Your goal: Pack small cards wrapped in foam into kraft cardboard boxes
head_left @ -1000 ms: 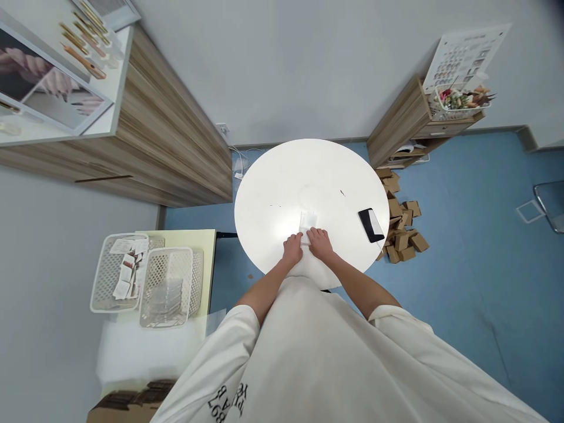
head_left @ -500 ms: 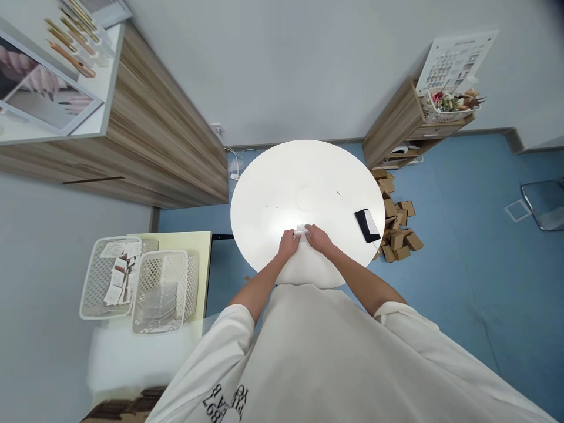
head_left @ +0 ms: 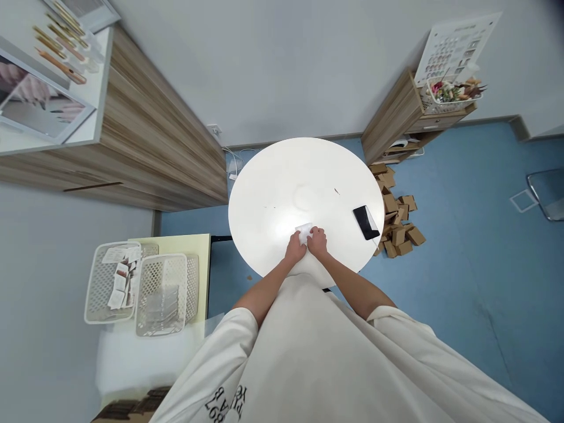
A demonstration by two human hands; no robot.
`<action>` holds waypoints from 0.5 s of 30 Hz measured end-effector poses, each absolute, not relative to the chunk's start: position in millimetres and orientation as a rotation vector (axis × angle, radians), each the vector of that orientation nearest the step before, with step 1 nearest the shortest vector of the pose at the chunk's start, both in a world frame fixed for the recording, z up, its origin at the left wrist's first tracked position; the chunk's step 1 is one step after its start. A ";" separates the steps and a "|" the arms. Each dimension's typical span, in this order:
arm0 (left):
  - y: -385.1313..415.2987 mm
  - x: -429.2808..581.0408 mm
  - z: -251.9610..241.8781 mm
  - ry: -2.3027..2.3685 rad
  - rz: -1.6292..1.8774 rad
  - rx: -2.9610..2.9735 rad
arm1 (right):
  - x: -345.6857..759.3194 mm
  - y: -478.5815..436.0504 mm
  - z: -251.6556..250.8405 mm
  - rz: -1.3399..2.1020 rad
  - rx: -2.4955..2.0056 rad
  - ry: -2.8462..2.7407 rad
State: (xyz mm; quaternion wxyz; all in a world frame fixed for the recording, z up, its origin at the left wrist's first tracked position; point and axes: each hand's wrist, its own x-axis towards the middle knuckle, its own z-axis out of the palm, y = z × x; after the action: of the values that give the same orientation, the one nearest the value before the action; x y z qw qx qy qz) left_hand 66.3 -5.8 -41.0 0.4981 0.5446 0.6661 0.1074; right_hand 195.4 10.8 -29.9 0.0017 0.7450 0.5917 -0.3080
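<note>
My left hand [head_left: 294,248] and my right hand [head_left: 317,241] are close together over the near part of a round white table [head_left: 273,182]. Both pinch a small white packet [head_left: 304,230], which pokes out just beyond the fingers. The fingers of each hand are curled on it. What the packet contains is too small to make out.
A black phone [head_left: 365,222] lies on the table's right side. Small cardboard boxes [head_left: 396,220] are heaped on the blue floor beyond it. Two white mesh baskets [head_left: 138,286] sit on a low yellow table at the left. Wooden cabinets stand at the left and back right.
The packet lay flat and stretched out under my fingertips a second ago. Now it is bunched smaller between both hands, which have drawn together.
</note>
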 end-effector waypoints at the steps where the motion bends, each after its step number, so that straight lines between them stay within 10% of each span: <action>1: -4.9 69.1 -41.8 1.588 0.258 1.330 | 201.0 11.4 -29.9 -0.972 2.340 1.830; 15: -19.5 139.6 -43.3 1.352 0.239 1.437 | 349.8 9.6 -21.9 -0.719 2.572 1.862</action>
State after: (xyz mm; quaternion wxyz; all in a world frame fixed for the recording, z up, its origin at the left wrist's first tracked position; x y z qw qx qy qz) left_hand 139.6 -19.5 -43.3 0.5455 0.6061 0.5701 0.1006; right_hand 349.8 9.6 -21.9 -0.0570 0.7887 0.5710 -0.2206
